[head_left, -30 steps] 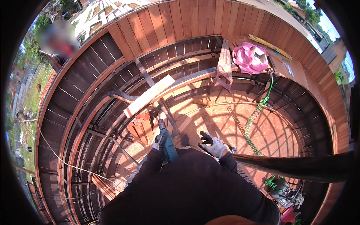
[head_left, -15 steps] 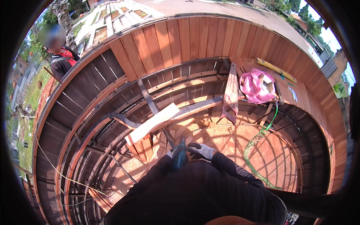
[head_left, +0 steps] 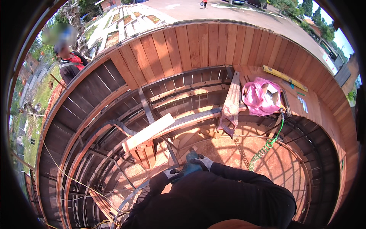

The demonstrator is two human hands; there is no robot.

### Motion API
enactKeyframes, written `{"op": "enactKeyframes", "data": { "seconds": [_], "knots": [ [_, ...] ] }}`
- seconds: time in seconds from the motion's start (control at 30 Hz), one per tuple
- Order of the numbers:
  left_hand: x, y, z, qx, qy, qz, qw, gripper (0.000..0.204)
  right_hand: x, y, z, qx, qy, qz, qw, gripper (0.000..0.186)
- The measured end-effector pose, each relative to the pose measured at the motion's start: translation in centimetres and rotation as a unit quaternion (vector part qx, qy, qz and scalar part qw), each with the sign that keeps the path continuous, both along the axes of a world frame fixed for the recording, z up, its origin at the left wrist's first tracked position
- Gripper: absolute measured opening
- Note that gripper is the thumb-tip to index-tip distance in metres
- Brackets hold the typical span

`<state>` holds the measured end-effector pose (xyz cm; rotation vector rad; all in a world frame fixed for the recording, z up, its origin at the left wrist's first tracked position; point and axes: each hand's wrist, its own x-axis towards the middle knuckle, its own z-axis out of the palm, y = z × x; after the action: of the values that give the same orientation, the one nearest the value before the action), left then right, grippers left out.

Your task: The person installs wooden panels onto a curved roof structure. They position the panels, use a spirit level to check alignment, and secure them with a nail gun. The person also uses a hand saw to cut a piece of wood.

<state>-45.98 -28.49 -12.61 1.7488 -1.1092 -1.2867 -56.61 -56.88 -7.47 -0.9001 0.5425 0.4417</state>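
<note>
While the teal power tool (head_left: 187, 168) is held toward 6 o'clock by the curled right hand (head_left: 206, 162), the left hand (head_left: 171, 173) is seen half-curled beside it, grip unclear. Boarding (head_left: 204, 44) laid, 11 to 3 o'clock; framing (head_left: 89, 145) at 9 apparently left uncovered.

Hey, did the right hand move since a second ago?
Yes. Judged against the handsaw, the right hand has come left. It was apart from the teal power tool; now it is on it.
</note>
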Motion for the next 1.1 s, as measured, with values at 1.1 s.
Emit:
{"op": "enactKeyframes", "data": {
  "seconds": [1.1],
  "knots": [
    [-17.4,14.6,3.7,0.415,-0.193,0.279,0.844,0.025,-11.6,-18.5,-16.5,-0.359,0.21,0.192,0.889,0.039]
  ]
}}
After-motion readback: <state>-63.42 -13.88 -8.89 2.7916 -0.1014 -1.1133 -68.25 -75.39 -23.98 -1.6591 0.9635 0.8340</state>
